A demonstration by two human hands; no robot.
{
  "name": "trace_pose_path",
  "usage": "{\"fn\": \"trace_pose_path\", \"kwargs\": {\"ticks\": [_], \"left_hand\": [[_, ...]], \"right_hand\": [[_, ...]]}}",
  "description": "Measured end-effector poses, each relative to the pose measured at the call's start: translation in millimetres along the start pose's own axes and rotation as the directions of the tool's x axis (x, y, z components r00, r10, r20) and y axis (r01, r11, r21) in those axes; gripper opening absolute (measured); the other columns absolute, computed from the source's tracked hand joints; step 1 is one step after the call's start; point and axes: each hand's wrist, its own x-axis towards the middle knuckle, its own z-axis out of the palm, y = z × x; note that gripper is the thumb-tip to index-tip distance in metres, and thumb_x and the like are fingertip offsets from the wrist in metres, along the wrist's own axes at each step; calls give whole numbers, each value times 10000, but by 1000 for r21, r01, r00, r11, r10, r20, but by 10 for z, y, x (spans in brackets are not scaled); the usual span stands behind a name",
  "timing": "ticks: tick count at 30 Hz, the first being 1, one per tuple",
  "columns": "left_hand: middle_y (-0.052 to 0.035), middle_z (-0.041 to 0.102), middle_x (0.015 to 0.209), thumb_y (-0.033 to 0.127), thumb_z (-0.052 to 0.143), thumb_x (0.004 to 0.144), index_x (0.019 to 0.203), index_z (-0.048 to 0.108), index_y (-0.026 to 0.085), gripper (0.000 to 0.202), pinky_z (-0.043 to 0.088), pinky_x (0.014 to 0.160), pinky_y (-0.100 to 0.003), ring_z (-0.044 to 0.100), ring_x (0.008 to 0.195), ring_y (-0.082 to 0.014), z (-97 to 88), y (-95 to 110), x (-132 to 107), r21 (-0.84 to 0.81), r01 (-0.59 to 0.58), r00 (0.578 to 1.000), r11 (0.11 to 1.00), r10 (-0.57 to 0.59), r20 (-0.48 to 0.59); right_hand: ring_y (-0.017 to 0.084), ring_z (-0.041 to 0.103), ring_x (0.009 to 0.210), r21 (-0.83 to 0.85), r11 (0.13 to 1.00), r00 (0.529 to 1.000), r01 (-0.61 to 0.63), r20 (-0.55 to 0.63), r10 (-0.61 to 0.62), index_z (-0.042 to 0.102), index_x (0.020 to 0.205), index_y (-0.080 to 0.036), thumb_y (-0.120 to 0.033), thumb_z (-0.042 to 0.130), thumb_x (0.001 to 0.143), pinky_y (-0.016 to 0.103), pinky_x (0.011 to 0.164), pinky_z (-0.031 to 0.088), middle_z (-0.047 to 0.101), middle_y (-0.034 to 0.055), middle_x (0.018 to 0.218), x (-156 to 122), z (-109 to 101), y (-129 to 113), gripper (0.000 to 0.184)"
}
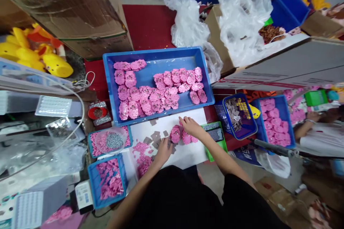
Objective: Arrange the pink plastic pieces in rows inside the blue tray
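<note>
Yellow toys (57,63): heaped, left of the big blue tray (168,61).

Small blue bin (123,176): pink scraps inside; near side of the tray, toward its left end.

Clear bowl (100,142): silver bits inside; just off the tray's near left corner.

White sheet (189,155): laid along the tray's near side.

Pink bits (144,164): loose pile on the sheet, nearer the worker than the tray.

Grey squares (156,136): scattered between pile and tray.

Left hand (164,150): fingers bent low over the squares, below the tray's middle; whether they pinch anything, I cannot tell.

Pink flowers (175,134): scalloped, shiny-studded; some on the sheet before the tray, many more inside it. By their look, light, thin-edged and somewhat pliable; the studs might be slick or work loose. Best taken by opposite edges, off the studded face.

Right hand (191,127): over the flowers, just short of the tray; fingers reaching forward, grip unclear from here.

Green tray (222,144): off the big tray's near right corner.

Blue basket (247,131): grey pieces inside; right of the tray.

Co-worker's arm (303,129): well right of it.
</note>
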Motion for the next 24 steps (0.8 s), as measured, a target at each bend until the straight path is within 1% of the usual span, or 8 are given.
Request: {"fn": "trace_pose_path", "kwargs": {"ticks": [2, 4, 6, 8, 13, 19, 24], "left_hand": [[-116, 645, 1318, 377, 656, 1033, 1333, 626, 169, 367, 520, 1089, -556, 626, 1244, -292, 8, 20, -28, 14, -9, 1000, 1000, 9, 2], [-118, 642, 1326, 378, 657, 1032, 1331, 627, 169, 366, 517, 1092, -556, 623, 1249, -293, 14, 39, -64, 25, -15, 1000, 1000, 15, 1], [-121, 634, 1343, 378, 655, 1033, 1343, 620, 170, 375, 514, 1094, -557, 616, 1262, -296, 16, 54, -93, 33, -17, 1000, 999, 17, -6], [-122, 632, 1345, 378, 653, 1034, 1349, 616, 171, 379, 516, 1092, -555, 616, 1262, -296, 15, 65, -109, 40, -16, 1000, 999, 16, -13], [-117, 640, 1322, 373, 656, 1032, 1334, 625, 170, 366, 526, 1079, -548, 626, 1241, -290, 14, 64, -112, 51, -7, 1000, 999, 8, -18], [-118, 634, 1343, 365, 665, 1029, 1323, 633, 171, 354, 533, 1075, -542, 626, 1242, -288, 31, 36, -123, 58, -8, 1000, 998, 7, 3], [-118, 636, 1342, 362, 666, 1029, 1327, 630, 170, 357, 538, 1071, -541, 628, 1241, -288, 17, 11, -136, 66, -12, 1000, 998, 11, 13]], "right_hand": [[309, 653, 1154, -55, 998, 1000, 7, 26, -5, 478, 1536, -132, -62, 516, 972, 478, 1008, 551, 639, 205, 1304, 67, 103, 117, 569], [286, 655, 1164, -100, 995, 999, 5, 40, -1, 491, 1520, -152, -135, 554, 1010, 477, 1010, 554, 642, 162, 1330, 101, 167, 197, 515], [276, 649, 1183, -132, 991, 999, 1, 41, 5, 495, 1513, -168, -211, 584, 1029, 482, 1017, 552, 635, 136, 1349, 107, 209, 223, 494], [275, 644, 1194, -149, 989, 999, 1, 38, 4, 497, 1510, -173, -243, 597, 1032, 478, 1020, 551, 630, 135, 1356, 103, 236, 207, 494], [277, 633, 1218, -147, 989, 1000, 8, 29, -3, 500, 1503, -178, -259, 612, 1026, 477, 1025, 554, 621, 133, 1364, 118, 274, 154, 497], [287, 614, 1255, -120, 993, 1000, -15, 24, 18, 488, 1515, -174, -268, 619, 1027, 493, 1049, 546, 603, 140, 1391, 143, 322, 187, 514], [297, 602, 1280, -79, 997, 999, -27, 38, 30, 473, 1534, -169, -235, 621, 1019, 501, 1067, 537, 598, 149, 1408, 134, 327, 208, 539]]}}
